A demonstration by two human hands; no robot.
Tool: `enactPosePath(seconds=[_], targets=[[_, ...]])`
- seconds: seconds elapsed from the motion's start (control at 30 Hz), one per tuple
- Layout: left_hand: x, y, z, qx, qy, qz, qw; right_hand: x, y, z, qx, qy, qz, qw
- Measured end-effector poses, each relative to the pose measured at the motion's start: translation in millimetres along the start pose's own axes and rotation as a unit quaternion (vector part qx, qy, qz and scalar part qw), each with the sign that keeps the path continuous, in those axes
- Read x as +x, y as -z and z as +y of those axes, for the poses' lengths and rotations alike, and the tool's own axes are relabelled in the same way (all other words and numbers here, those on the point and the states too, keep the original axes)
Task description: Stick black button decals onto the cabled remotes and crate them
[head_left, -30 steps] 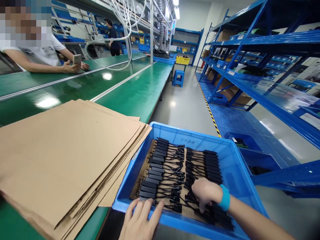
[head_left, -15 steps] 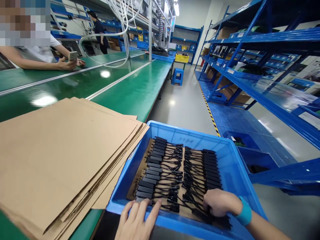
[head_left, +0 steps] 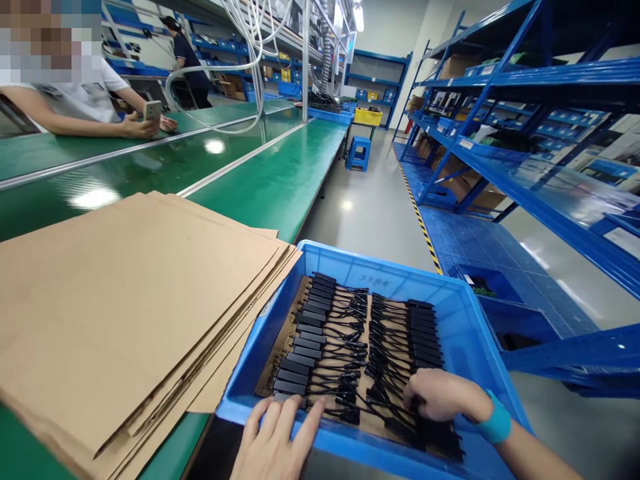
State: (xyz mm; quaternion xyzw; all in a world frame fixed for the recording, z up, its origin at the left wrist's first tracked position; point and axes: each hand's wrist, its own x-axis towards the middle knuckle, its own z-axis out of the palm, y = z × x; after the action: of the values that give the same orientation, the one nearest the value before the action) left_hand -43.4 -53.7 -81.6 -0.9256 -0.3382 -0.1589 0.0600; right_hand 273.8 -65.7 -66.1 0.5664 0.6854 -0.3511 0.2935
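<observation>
In front of me stands a blue plastic bin (head_left: 390,267), with a cardboard sheet (head_left: 367,417) on its bottom. Two columns of black box-shaped modules with short cables (head_left: 320,303) lie on that sheet, cable ends facing the middle. My left hand (head_left: 280,437) rests on the bin's near rim, fingers spread, tips beside the nearest left modules. Inside the bin at the near right, my right hand (head_left: 440,395) has its fingers curled down among the black modules of the right column. A teal band circles that wrist. Whatever the right fingertips grip is hidden beneath the hand.
Flat cardboard sheets (head_left: 150,313) are stacked on the green bench (head_left: 280,180) to the left. Across it, a person holds a phone (head_left: 152,111). Blue shelving (head_left: 500,80) lines the right side, with blue bins below. A blue stool (head_left: 358,153) stands farther along the aisle.
My right hand has shifted slightly up and left over the right column. The left hand keeps its place on the rim. The whole view has moved a little.
</observation>
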Motion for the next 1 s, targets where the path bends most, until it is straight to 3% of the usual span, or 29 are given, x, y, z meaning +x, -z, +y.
enactPosePath(seconds=[0.1, 0.33, 0.53, 0.67, 0.87, 1.0], targets=[[-0.5, -0.2, -0.3, -0.004, 0.004, -0.004, 1.0, -0.1, 0.9, 3.0, -0.001, -0.022, 0.022, 1.0], [-0.8, -0.8, 2.3, -0.034, 0.039, -0.004, 0.999, 0.2, -1.8, 3.4, -0.006, -0.015, -0.006, 1.0], [-1.9, -3.7, 3.6, -0.039, 0.054, -0.001, 0.998, 0.0, 3.1, 8.8, -0.008, -0.047, 0.06, 0.997], [-2.0, -3.2, 3.6, -0.038, 0.054, -0.007, 0.998, 1.2, 1.1, 10.0, -0.013, -0.069, 0.054, 0.996], [-1.1, -1.0, 3.2, -0.036, 0.051, -0.019, 0.998, -0.6, 0.4, 8.5, -0.014, -0.046, 0.031, 0.998], [-1.2, -1.2, 3.2, -0.03, 0.048, -0.016, 0.998, -0.8, -0.1, 11.2, -0.006, -0.033, 0.047, 0.998]])
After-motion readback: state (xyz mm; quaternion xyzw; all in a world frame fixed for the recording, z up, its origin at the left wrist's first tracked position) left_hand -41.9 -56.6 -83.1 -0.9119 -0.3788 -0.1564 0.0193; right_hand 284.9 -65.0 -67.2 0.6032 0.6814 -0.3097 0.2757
